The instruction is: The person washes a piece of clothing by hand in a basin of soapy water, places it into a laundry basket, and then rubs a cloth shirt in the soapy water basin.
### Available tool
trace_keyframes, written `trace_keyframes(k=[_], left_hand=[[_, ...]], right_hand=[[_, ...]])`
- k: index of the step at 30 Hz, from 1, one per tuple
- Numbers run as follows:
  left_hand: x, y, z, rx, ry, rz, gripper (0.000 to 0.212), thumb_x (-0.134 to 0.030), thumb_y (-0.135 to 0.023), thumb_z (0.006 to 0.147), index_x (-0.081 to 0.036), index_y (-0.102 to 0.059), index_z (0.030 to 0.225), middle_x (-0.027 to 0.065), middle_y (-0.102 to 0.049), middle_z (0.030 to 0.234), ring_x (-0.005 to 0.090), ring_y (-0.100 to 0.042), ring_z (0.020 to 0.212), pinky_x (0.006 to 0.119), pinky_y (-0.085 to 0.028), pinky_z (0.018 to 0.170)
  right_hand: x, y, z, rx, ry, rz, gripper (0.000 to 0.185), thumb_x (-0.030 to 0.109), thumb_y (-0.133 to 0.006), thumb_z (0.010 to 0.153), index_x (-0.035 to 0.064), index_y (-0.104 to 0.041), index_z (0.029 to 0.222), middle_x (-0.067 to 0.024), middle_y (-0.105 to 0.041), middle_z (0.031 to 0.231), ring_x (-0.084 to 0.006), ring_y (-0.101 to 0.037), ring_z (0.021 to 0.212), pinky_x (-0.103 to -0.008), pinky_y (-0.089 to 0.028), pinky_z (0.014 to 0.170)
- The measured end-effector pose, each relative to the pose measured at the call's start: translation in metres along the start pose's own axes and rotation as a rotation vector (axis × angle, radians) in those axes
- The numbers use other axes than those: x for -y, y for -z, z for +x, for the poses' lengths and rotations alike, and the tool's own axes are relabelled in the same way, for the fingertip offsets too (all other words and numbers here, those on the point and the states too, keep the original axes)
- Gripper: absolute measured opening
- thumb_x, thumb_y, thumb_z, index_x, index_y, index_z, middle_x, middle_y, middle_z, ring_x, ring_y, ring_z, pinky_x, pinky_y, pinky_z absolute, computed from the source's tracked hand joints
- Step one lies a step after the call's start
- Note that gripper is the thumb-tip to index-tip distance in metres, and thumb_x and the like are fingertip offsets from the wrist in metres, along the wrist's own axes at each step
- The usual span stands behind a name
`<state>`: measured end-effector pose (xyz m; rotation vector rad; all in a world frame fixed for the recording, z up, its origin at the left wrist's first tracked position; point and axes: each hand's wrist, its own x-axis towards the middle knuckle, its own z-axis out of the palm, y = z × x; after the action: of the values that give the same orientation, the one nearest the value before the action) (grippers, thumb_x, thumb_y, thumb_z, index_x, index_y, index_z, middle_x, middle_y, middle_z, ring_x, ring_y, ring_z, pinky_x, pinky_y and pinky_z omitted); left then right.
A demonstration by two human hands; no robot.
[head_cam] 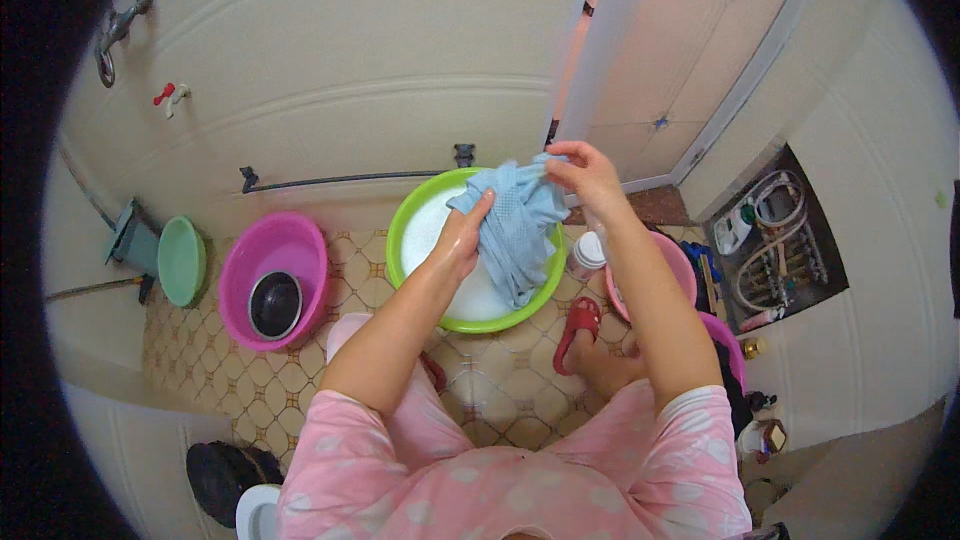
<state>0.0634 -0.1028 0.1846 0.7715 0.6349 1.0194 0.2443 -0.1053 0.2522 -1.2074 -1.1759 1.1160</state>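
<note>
A light blue wet garment [519, 236] hangs bunched over a lime green plastic basin [399, 277]. White suds [427, 229] fill the basin. My left hand [459, 238] grips the cloth's left side, thumb on top. At the upper right, my right hand [586, 178] pinches the edge of the same garment between thumb and fingers. The cloth's lower end droops toward the suds; whether it touches them I cannot tell. Part of the basin's right rim is hidden behind it.
Left on the tiled floor [277, 405] stand a magenta basin [234, 307] with a dark bowl [275, 305] inside and a green basin [181, 261]. A white-lidded jar [589, 251] and a pink basin [671, 262] are at right. Behind runs a wall pipe [345, 179].
</note>
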Motion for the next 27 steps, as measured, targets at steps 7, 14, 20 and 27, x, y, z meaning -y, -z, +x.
trace_keyframes(k=[7,14,20,27], left_hand=[[-0.01,0.028,0.009,-0.013,0.097,-0.246,0.038,-0.027,-0.041,0.088,0.001,-0.043,0.114,0.0107,-0.051,0.112,0.0227,-0.05,0.102,0.036,-0.038,0.09],[-0.016,0.048,0.017,0.09,0.119,-0.407,0.043,-0.036,-0.037,0.089,-0.001,-0.045,0.113,0.0121,-0.052,0.11,0.0244,-0.05,0.102,0.04,-0.037,0.091],[-0.032,0.04,0.016,0.223,0.104,-0.547,0.04,-0.034,-0.044,0.086,-0.002,-0.047,0.109,0.0109,-0.055,0.106,0.0248,-0.053,0.098,0.039,-0.04,0.088],[-0.034,0.057,0.018,0.095,-0.035,-0.221,0.033,-0.003,-0.052,0.076,-0.001,-0.048,0.108,0.0121,-0.055,0.103,0.0233,-0.056,0.093,0.036,-0.046,0.081]], right_hand=[[-0.042,0.027,0.028,-0.135,0.055,-0.198,0.014,0.007,-0.057,0.071,0.0047,-0.056,0.085,-0.0036,-0.056,0.073,-0.01,-0.05,0.061,-0.0224,-0.041,0.055],[-0.063,-0.019,0.015,0.161,0.109,-0.459,0.052,0.025,-0.072,0.062,0.005,-0.054,0.106,-0.0066,-0.056,0.081,-0.0158,-0.053,0.072,-0.027,-0.044,0.065],[-0.07,-0.03,0.014,0.346,0.353,-0.797,0.064,0.022,-0.072,0.062,0.0077,-0.044,0.118,-0.0177,-0.042,0.112,-0.0282,-0.04,0.109,-0.0363,-0.037,0.087],[-0.075,-0.026,0.039,0.591,0.03,-0.304,0.046,0.018,-0.061,0.073,0.0037,-0.046,0.114,-0.0096,-0.051,0.109,-0.0202,-0.047,0.102,-0.0316,-0.036,0.088]])
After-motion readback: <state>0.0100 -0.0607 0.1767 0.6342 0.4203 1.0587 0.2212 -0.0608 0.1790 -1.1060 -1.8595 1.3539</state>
